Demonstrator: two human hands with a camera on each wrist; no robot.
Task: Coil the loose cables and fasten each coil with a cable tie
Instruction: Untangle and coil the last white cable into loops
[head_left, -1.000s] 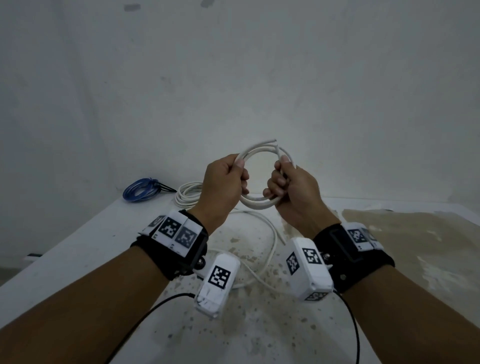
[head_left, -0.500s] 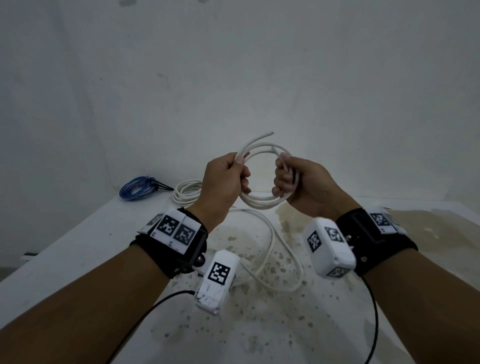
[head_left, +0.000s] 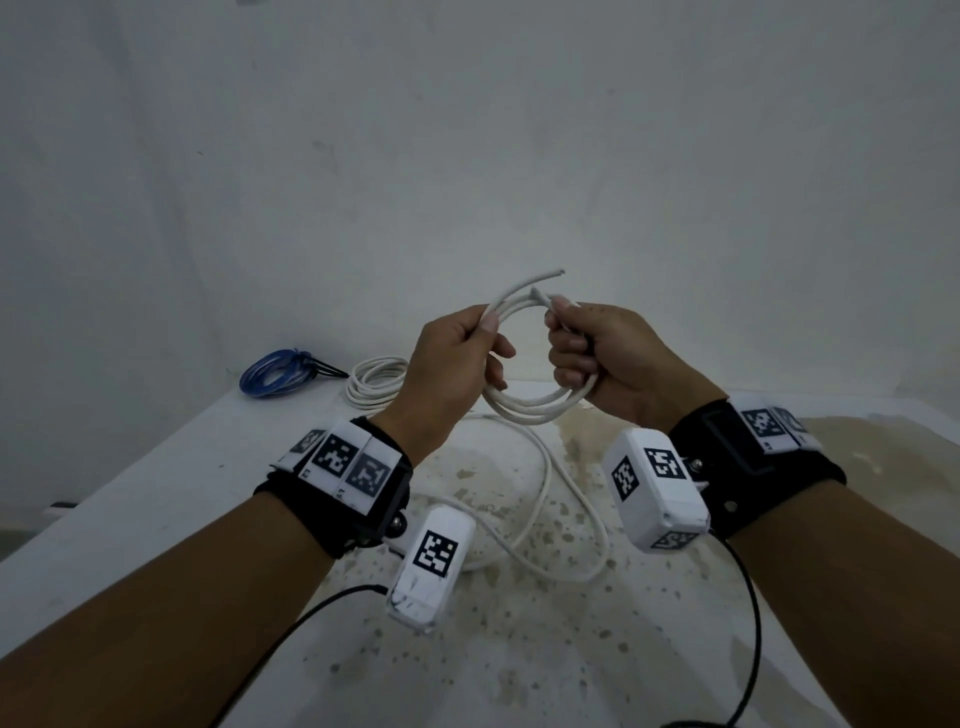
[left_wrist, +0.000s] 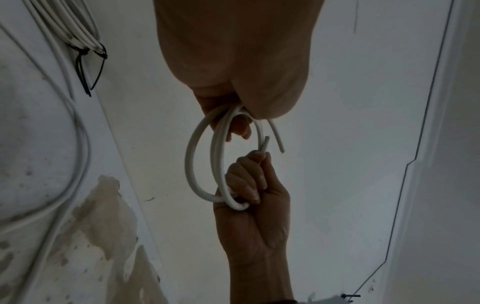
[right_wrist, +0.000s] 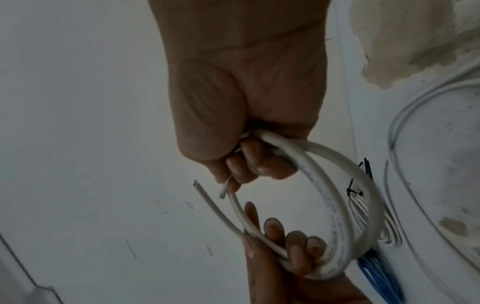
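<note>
I hold the white cable coil (head_left: 535, 410) up over the table (head_left: 156, 467), my left hand (head_left: 447, 364) clamped round one side so the loops stay stacked, my right hand (head_left: 608, 358) gripping the opposite side, pinning a free end (head_left: 540, 297) against the coil.

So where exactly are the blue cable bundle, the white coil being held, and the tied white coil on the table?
blue cable bundle (head_left: 272, 370): head view, middle of its loops.
white coil being held (head_left: 530, 410): head view, bottom arc between the hands.
tied white coil (head_left: 371, 387): head view, left side of its loops.
</note>
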